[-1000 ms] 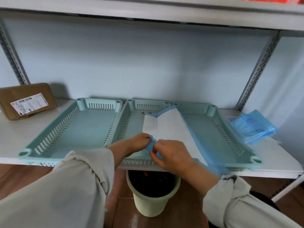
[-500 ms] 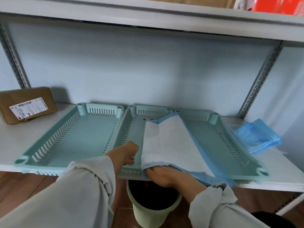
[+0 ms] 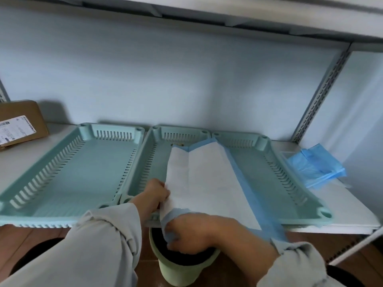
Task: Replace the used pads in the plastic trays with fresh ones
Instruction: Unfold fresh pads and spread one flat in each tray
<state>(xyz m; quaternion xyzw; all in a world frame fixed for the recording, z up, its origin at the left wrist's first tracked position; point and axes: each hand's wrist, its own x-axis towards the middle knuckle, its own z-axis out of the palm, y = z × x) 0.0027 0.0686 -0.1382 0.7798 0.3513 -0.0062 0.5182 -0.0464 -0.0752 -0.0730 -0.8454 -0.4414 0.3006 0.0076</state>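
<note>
Status, left to right. Cardboard box (image 3: 19,124) at 9 o'clock on the shelf (image 3: 339,206), well apart from the work.

Left tray (image 3: 68,170): bare floor, no pad. My read: used pad already out, fresh one not yet in.

Middle tray (image 3: 151,160): the pad (image 3: 207,179), white face up with blue border, is half unfolded. It covers the right part of this tray and laps over the shared rim towards the right tray; the left strip of the tray floor is bare. Looks like a fresh pad being spread, roughly mid-step.

Left hand (image 3: 156,192) at the pad's left fold, fingers curled on the white edge, grip closed on it. Right hand (image 3: 192,233) at 6 o'clock, off the shelf front, pinches the pad's blue near corner.

Right tray (image 3: 275,177): floor bare apart from the pad's overlapping blue edge.

Blue stack of folded pads (image 3: 315,168) at 3 o'clock, just beside the right tray. Likely the fresh supply.

Left to do, by my estimate: square this pad, then pad the other two trays.

Room: trays sit rim to rim, no gap. Open space only at the shelf front, where the bin (image 3: 182,264) stands under the right hand. Upper shelf limits lift height.
</note>
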